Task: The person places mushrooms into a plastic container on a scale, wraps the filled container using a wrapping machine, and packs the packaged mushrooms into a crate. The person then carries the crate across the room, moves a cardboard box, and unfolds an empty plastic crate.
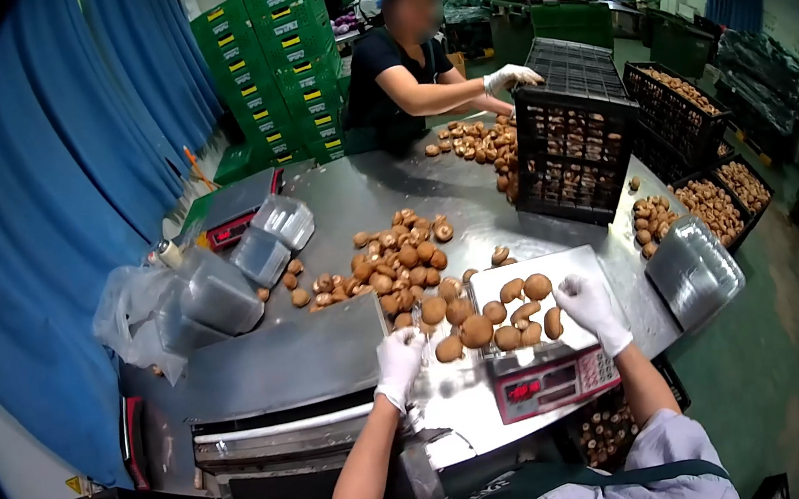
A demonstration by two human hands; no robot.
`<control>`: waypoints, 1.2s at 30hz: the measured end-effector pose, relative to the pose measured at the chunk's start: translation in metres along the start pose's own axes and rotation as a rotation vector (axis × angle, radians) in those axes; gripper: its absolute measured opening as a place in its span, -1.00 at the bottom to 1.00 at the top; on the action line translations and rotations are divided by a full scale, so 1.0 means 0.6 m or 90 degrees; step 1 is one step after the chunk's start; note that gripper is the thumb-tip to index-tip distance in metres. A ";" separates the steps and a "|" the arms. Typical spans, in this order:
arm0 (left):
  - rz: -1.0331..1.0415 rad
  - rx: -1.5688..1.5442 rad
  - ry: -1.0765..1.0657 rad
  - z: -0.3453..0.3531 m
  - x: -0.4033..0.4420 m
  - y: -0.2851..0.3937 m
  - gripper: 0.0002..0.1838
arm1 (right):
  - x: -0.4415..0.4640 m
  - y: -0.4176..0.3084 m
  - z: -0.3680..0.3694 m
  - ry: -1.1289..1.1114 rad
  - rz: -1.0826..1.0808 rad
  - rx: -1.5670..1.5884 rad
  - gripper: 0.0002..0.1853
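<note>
My left hand (399,363), in a white glove, is beside a clear plastic container (447,380) at the left of the scale. Its fingers are curled, and what they hold, if anything, is hidden. My right hand (591,311), also gloved, is at the right of the scale's platform with bent fingers; I cannot make out anything in them. Between the hands lie several brown mushrooms (507,337), some on the digital scale (546,387) and some at its left edge. Its red display is lit, but the digits are blurred.
A mushroom pile (391,259) covers the middle of the metal table (337,192). Clear containers (219,293) are stacked left, another stack (693,271) right. Opposite, a person (406,72) touches a tilted black crate (570,126). Green crates (271,75) stand behind; mushroom crates (711,203) stand right.
</note>
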State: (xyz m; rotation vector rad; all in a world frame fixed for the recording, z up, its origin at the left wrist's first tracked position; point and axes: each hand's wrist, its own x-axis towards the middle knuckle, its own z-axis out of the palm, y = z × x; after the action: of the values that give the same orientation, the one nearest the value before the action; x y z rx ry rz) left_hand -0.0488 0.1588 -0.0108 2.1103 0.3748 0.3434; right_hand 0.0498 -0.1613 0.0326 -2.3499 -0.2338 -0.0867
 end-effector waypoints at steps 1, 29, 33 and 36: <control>-0.003 -0.036 -0.012 -0.035 -0.004 -0.010 -0.82 | -0.007 -0.041 0.004 -0.006 0.002 -0.026 -0.72; 0.143 0.384 -0.134 -0.599 -0.097 -0.181 -0.72 | -0.104 -0.428 0.285 -0.261 -0.310 -0.189 -0.68; 0.552 0.556 -0.325 -0.631 -0.124 -0.184 -0.77 | -0.136 -0.395 0.249 -0.329 -0.743 -0.413 -0.48; 0.645 0.691 -0.451 -0.627 -0.140 -0.207 -0.71 | -0.163 -0.390 0.255 -0.343 -0.886 -0.425 -0.60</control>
State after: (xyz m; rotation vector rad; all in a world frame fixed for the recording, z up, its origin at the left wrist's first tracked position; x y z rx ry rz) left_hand -0.2863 0.4759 0.0737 3.1320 -1.2343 -0.1334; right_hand -0.0924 0.0951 0.0730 -2.2635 -2.3317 -0.2119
